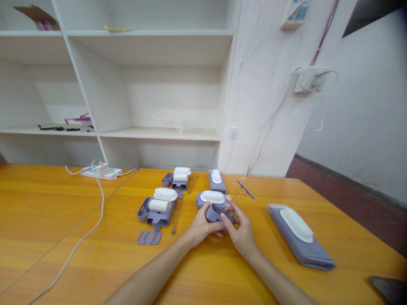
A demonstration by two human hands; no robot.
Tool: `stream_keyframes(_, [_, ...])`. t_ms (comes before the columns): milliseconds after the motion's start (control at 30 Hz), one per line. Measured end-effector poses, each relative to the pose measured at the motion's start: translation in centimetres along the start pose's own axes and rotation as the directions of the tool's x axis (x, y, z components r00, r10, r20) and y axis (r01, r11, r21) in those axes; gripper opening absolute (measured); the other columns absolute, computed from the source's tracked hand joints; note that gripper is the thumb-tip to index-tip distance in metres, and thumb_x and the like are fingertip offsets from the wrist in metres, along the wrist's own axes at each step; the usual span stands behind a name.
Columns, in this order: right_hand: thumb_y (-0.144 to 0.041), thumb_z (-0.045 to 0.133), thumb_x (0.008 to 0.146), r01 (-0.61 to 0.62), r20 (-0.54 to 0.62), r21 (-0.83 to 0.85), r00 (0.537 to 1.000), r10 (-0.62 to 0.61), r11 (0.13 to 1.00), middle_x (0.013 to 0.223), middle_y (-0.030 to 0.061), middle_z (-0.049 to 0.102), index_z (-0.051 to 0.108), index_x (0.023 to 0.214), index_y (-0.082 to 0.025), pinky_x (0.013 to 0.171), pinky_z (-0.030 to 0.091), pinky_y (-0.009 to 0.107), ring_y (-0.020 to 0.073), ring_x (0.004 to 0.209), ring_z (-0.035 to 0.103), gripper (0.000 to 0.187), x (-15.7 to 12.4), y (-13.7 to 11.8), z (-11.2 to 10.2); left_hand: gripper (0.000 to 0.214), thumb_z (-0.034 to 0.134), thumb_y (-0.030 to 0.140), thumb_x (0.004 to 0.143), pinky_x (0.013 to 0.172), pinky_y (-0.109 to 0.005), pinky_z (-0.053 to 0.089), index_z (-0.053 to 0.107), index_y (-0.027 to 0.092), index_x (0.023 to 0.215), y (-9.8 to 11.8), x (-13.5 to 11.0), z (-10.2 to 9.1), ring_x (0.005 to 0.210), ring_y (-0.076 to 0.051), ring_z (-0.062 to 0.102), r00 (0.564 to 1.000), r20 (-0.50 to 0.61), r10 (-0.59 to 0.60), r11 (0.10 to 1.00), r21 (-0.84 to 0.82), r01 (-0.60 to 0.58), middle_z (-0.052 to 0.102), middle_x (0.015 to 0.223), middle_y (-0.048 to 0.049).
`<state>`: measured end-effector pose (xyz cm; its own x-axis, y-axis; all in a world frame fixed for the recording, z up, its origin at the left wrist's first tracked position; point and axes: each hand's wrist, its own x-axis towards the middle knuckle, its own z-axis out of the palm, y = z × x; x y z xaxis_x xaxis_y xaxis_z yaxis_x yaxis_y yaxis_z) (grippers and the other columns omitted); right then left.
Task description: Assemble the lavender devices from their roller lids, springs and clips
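Observation:
Both of my hands are closed around a hollow purple-grey plastic housing (213,213), its open end facing me. My left hand (201,223) grips its left side. My right hand (241,231) pinches its right edge with thumb and fingers; thin coils, perhaps a spring, show between these fingers. Just behind the hands lies a purple-grey plastic body with a white bristled oval brush head (213,197) on it. To the left sits a set of loose parts: a purple-grey body (160,218), a white roller-like piece (159,206), a shallow cap (143,209), a coil spring (176,217) and flat rings (149,238).
A similar set with a white brush head (182,170) stands farther back. A purple-grey piece with a white oval (298,224) lies right; a dark phone-like object (389,289) is near the corner. A thin purple strip (246,189), a power strip (101,171) and cables rest on the table.

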<state>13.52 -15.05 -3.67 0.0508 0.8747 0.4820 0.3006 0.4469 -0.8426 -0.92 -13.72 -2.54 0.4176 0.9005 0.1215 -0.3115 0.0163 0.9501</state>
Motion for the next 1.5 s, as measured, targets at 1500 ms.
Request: stream_keyframes(1500, [-0.036, 0.074, 0.057, -0.288, 0.113, 0.2, 0.956, 0.27, 0.937, 0.106, 0.011, 0.064, 0.052, 0.118, -0.015, 0.081, 0.048, 0.041, 0.0267, 0.095, 0.06, 0.068, 6.4, 4.3, -5.0, 0.042, 0.038, 0.051, 0.082, 0.042, -0.025, 0.042, 0.056, 0.014, 0.072, 0.2, 1.2, -3.2, 0.045, -0.016, 0.055, 0.986, -0.005, -0.167, 0.839, -0.526, 0.14, 0.06, 0.055, -0.0076])
